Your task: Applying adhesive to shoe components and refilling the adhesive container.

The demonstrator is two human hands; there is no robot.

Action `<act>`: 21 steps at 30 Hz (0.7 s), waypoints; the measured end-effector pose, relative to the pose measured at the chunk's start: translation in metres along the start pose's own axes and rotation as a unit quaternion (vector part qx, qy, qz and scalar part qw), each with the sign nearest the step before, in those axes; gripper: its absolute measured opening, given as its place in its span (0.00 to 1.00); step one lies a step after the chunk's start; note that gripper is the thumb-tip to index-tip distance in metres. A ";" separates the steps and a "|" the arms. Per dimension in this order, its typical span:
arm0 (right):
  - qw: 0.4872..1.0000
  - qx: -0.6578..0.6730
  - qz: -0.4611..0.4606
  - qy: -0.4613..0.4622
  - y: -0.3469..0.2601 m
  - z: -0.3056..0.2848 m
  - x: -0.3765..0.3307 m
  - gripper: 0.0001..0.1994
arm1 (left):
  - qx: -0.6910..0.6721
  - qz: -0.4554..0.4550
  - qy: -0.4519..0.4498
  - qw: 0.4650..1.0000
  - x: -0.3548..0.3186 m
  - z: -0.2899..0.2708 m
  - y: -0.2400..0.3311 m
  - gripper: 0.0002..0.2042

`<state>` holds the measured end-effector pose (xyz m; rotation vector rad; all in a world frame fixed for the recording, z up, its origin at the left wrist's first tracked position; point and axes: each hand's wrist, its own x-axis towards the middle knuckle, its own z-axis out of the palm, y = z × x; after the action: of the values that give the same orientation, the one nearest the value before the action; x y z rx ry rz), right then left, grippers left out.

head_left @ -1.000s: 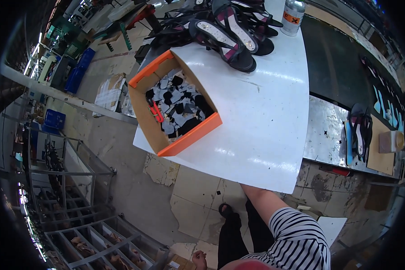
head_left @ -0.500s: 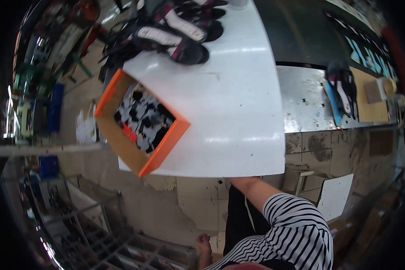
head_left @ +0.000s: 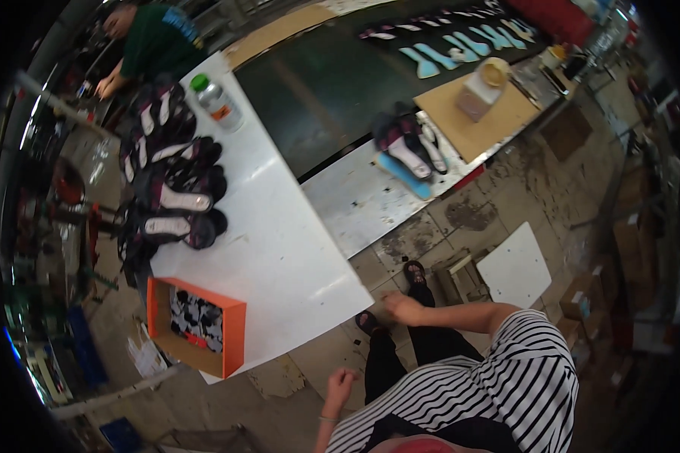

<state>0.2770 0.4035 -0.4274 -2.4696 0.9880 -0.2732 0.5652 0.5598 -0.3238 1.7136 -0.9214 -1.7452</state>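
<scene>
My left hand (head_left: 341,383) hangs in the air below the front edge of the white table (head_left: 295,279), its fingers loosely curled and nothing showing in them. Just off the table's near right corner is my right hand (head_left: 403,308); its fingers are smeared and partly turned away. Neither hand touches the table. An orange cardboard box (head_left: 234,332), open at the top, lies at the table's near left corner with black, grey and a few red small pieces inside. Several black sandals with pale insoles (head_left: 181,200) are heaped along the left edge.
A clear bottle with a green cap (head_left: 217,106) stands at the far end. Right of the table, a dark conveyor (head_left: 310,98) carries blue sole-shaped pieces (head_left: 468,47); sandals (head_left: 408,151) lie on its metal ledge. A white-topped stool (head_left: 515,264) stands right. A person in green (head_left: 155,45) works far left.
My view has swung to the right and back, bringing in the bottle, the conveyor and the other person. My right hand, hidden at the table edge before, now shows past the corner.
</scene>
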 end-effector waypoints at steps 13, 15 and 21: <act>0.845 0.341 0.315 0.266 0.173 -0.299 -0.069 0.13 | -0.167 0.155 -0.048 0.973 0.266 0.204 0.336 0.25; 0.771 0.477 0.303 0.295 0.203 -0.305 -0.037 0.10 | -0.182 0.141 -0.031 0.973 0.303 0.224 0.339 0.28; 0.584 0.669 0.410 0.209 0.244 -0.310 0.044 0.18 | -0.270 0.029 -0.022 0.962 0.352 0.247 0.337 0.24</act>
<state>0.0558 0.1115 -0.2756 -0.4498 1.2469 -0.8714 0.2664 0.1034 -0.2978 1.2813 -0.4434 -1.7905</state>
